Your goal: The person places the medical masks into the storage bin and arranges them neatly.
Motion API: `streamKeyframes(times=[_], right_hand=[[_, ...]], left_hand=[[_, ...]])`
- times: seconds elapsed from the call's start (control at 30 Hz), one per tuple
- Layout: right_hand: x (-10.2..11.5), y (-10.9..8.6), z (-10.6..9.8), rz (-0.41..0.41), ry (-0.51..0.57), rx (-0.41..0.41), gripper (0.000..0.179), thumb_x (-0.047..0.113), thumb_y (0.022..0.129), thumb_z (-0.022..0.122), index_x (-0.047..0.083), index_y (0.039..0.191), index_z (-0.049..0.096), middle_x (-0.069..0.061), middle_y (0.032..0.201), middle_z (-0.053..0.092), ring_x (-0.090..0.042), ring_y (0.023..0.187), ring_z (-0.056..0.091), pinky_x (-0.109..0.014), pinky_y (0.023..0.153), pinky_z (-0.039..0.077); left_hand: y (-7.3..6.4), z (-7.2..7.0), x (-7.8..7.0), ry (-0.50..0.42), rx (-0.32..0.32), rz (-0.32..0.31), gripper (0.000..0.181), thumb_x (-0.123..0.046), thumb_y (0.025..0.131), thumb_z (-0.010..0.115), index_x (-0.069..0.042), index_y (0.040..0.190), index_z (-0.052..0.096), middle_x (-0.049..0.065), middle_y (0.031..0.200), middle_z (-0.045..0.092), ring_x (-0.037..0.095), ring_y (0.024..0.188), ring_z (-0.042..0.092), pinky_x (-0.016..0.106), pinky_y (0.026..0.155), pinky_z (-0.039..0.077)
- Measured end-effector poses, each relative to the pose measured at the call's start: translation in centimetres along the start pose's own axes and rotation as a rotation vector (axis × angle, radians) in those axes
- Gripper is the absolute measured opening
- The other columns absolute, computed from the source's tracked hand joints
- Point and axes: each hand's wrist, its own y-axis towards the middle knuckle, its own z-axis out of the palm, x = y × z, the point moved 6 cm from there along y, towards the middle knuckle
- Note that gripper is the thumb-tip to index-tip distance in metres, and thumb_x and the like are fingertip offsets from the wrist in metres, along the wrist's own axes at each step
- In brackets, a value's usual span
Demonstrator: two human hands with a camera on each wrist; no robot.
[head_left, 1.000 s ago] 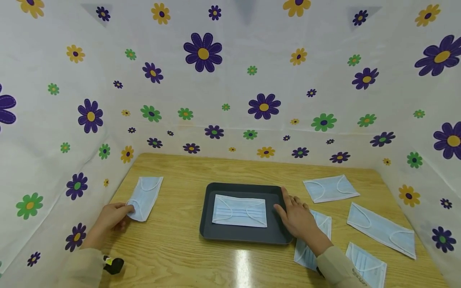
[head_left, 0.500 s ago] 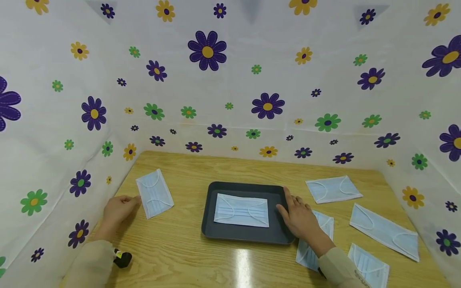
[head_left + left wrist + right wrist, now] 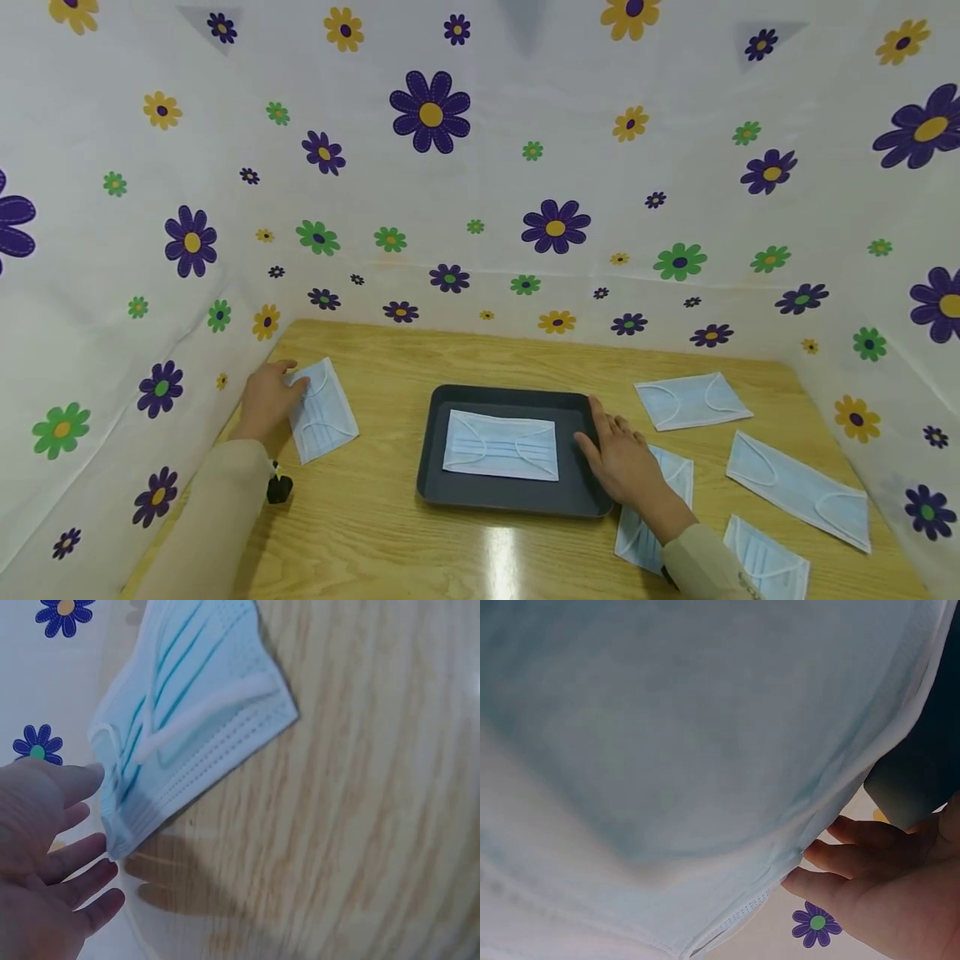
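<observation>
Near the table's left edge lies a pale blue face mask (image 3: 324, 412) with white ear loops. My left hand (image 3: 272, 400) is at its upper left side, thumb lying over the mask's edge. In the left wrist view the fingers (image 3: 86, 885) are spread and fairly straight beside the mask's edge. My right hand (image 3: 626, 462) rests on the right rim of a dark grey tray (image 3: 491, 498), fingers extended. Another face mask (image 3: 501, 446) lies flat inside the tray. A mask (image 3: 656, 504) under the right forearm fills much of the right wrist view.
To the right on the wooden table (image 3: 375, 550) lie more masks, one at the back (image 3: 693, 400), a long one (image 3: 798, 490) and one at the front (image 3: 767, 557). White flowered cloth (image 3: 480, 167) walls in the back and both sides.
The left hand's mask has turned on the table, its top swinging left. The left hand has let go of its lower end and moved up along its side. The right hand stays on the tray.
</observation>
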Motion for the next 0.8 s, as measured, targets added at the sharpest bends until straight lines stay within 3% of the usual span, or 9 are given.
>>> streamKeyframes(times=[0.17, 0.63, 0.8], right_hand=[[0.1, -0.1, 0.0, 0.001, -0.008, 0.014, 0.073, 0.045, 0.115, 0.038, 0.002, 0.168, 0.015, -0.035, 0.157, 0.046, -0.058, 0.147, 0.040, -0.073, 0.117, 0.033], [-0.1, -0.1, -0.1, -0.007, -0.008, -0.003, 0.073, 0.045, 0.115, 0.039, 0.001, 0.168, 0.016, -0.035, 0.155, 0.049, -0.058, 0.146, 0.042, -0.073, 0.116, 0.034], [-0.1, -0.1, -0.1, -0.007, -0.012, 0.005, 0.073, 0.046, 0.115, 0.037, 0.001, 0.168, 0.015, -0.035, 0.155, 0.048, -0.057, 0.146, 0.042, -0.073, 0.116, 0.034]], left_hand=[[0.7, 0.8, 0.8, 0.031, 0.094, -0.033, 0.053, -0.022, 0.103, 0.064, 0.011, 0.143, 0.055, 0.037, 0.141, 0.058, 0.056, 0.128, 0.055, 0.066, 0.106, 0.047], [0.7, 0.8, 1.3, 0.028, 0.045, -0.011, 0.047, -0.018, 0.100, 0.067, 0.013, 0.135, 0.062, 0.037, 0.126, 0.065, 0.052, 0.115, 0.061, 0.062, 0.095, 0.052], [0.6, 0.8, 2.4, 0.009, 0.067, -0.054, 0.044, -0.018, 0.099, 0.065, 0.013, 0.130, 0.065, 0.036, 0.122, 0.066, 0.048, 0.109, 0.062, 0.061, 0.095, 0.051]])
